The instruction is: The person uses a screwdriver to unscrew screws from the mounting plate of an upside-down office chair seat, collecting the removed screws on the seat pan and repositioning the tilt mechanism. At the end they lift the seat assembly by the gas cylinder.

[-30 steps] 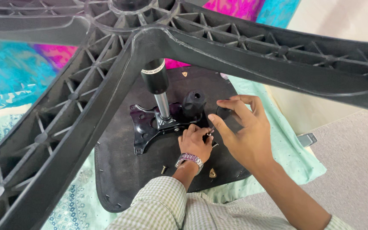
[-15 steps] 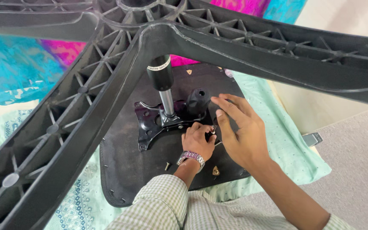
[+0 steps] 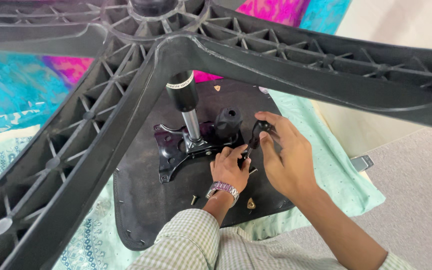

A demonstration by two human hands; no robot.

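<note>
The right hand [image 3: 288,157] is now lifting higher than it was half a second ago — its fingers are closing round the black knob-shaped handle of a screwdriver [image 3: 257,135], which was hidden under the palm before and is now showing plainly. The tool is standing nearly upright, its thin shaft running down toward the left hand [image 3: 230,169]. That hand, with a metal wristwatch [image 3: 224,189] on the wrist, is resting in much the same place on the underside of the black chair seat [image 3: 141,200], fingers curled together at the lower end of the shaft; whether they are pinching a screw there is hidden.

Just beside the left hand, the black metal mounting plate [image 3: 176,150] is lying on the seat, with the gas lift cylinder [image 3: 188,107] rising from it into the hub of the five-star chair base [image 3: 101,145] that is filling the top of the view. A black round adjustment knob [image 3: 227,121] is sitting next to the cylinder, near the screwdriver handle.

A loose screw [image 3: 193,200] is lying on the seat left of the wrist — the seat itself is resting on a pale green embroidered cloth [image 3: 336,175].
</note>
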